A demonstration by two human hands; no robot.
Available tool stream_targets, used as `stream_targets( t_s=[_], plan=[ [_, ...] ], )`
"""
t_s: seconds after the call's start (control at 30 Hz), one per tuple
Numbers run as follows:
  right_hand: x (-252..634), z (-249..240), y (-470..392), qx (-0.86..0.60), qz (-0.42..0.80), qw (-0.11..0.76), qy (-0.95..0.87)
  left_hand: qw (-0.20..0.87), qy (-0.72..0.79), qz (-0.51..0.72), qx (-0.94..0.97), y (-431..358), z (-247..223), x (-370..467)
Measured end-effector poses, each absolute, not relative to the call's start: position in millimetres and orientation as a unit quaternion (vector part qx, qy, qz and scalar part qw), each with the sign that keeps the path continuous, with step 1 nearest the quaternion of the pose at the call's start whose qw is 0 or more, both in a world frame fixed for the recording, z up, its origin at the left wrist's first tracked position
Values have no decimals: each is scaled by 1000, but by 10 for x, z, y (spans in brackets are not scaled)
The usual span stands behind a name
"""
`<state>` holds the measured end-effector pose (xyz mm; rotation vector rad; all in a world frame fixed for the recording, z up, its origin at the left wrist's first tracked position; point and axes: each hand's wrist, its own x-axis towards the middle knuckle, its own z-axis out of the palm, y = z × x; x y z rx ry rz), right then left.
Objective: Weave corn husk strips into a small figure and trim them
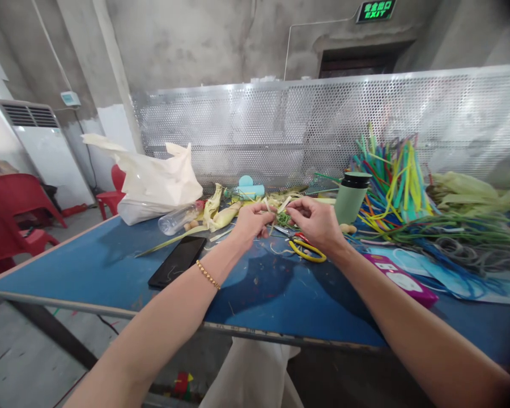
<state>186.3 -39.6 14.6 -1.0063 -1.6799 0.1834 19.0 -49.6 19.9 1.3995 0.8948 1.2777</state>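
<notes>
My left hand, with a gold bead bracelet at the wrist, pinches a pale corn husk strip above the table. Opposite it, my right hand has thumb and fingertips closed on the strip's other side. Fingers cover part of the strip. Green string lies in a small tangle between the hands. Scissors with yellow and red handles rest just below my right hand. Left of my left hand are corn husks and, nearer me, a black phone.
A white plastic bag and a clear bottle stand at the left of the blue table. To the right are a green cup, a purple box, colourful strips and cords. Perforated metal panel closes the back.
</notes>
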Motion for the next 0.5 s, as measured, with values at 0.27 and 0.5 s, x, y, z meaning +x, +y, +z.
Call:
stream_targets(
  t_s=[0.27, 0.5],
  plan=[
    [1883, 163, -416, -438, 105, 558, -697, 450, 388, 545, 591, -439, 167, 169],
    [1733, 169, -530, -380, 227, 565, -696, 334, 396, 538, 665, -339, 85, 154]
  ],
)
